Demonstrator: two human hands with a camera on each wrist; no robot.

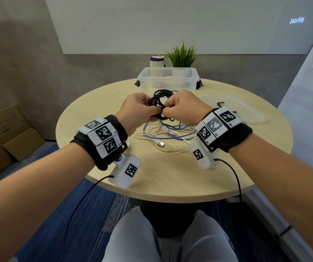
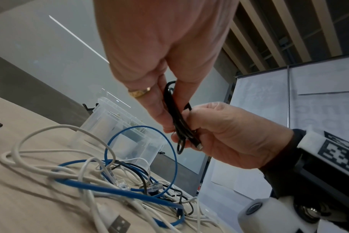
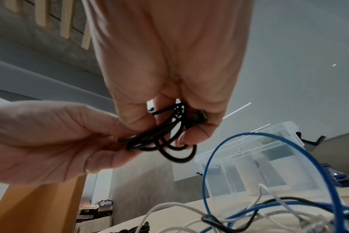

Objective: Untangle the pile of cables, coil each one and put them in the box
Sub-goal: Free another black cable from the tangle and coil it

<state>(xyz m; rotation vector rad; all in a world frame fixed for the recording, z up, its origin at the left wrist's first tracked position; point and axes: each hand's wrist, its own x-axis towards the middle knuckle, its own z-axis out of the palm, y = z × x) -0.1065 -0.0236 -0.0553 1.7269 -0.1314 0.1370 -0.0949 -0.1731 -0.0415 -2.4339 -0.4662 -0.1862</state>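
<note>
Both hands, left hand (image 1: 138,106) and right hand (image 1: 185,106), have fingers (image 2: 161,116) pinching the coiled black cable (image 1: 158,103) above the desk (image 1: 170,176). Only the left wrist view shows its plug tip (image 2: 199,146); the head view alone shows the clear box (image 1: 168,78) beyond.

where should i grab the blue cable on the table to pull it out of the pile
Take the blue cable at the top of its tall loop, coming from above. That arc stands clear of the white cables on the table, so a grip can close round it freely. Lower down it is crossed by white and black strands. Both the left hand and the right hand now hold the black cable.
</note>
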